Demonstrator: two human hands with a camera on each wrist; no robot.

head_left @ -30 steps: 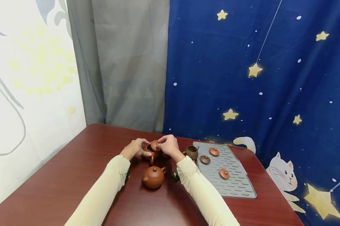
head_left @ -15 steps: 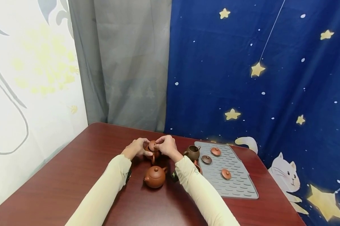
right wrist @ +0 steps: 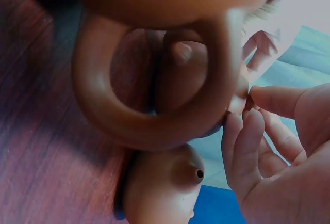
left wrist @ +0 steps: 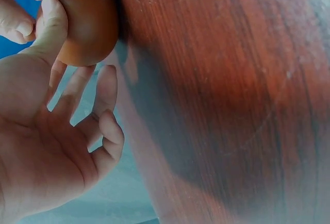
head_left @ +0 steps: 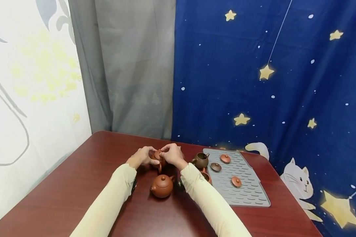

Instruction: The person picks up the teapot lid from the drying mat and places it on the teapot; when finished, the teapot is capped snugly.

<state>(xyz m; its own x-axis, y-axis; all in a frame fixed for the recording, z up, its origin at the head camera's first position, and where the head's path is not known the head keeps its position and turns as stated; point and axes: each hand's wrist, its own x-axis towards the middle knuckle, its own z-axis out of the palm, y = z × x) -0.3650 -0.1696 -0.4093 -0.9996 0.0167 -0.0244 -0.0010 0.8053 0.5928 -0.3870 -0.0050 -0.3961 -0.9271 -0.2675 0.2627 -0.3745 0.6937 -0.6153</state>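
Towards the back of the table, my left hand (head_left: 143,156) grips the side of a reddish-brown clay teapot (left wrist: 90,28), thumb near its rim. My right hand (head_left: 173,154) pinches the knob (right wrist: 250,101) of its lid (head_left: 157,153), which sits at the teapot's mouth; whether it is fully seated I cannot tell. Nearer me stands a second reddish-brown teapot (head_left: 162,187) with its lid on. Its ring handle (right wrist: 93,79) fills much of the right wrist view. Beyond, another teapot (right wrist: 165,188) shows its spout; my right hand mostly hides it in the head view.
To the right, a grey ridged mat (head_left: 249,197) carries a dark brown lid (head_left: 216,167) and two orange lids, one (head_left: 225,158) behind the other (head_left: 236,181). By its left edge stand a lidless dark teapot (head_left: 201,160) and an orange pot (head_left: 206,176), partly behind my sleeve.
The lid, held tilted over the teapot's open mouth earlier, has come down level onto it. My right hand has moved slightly left with it, while the left keeps its grip.
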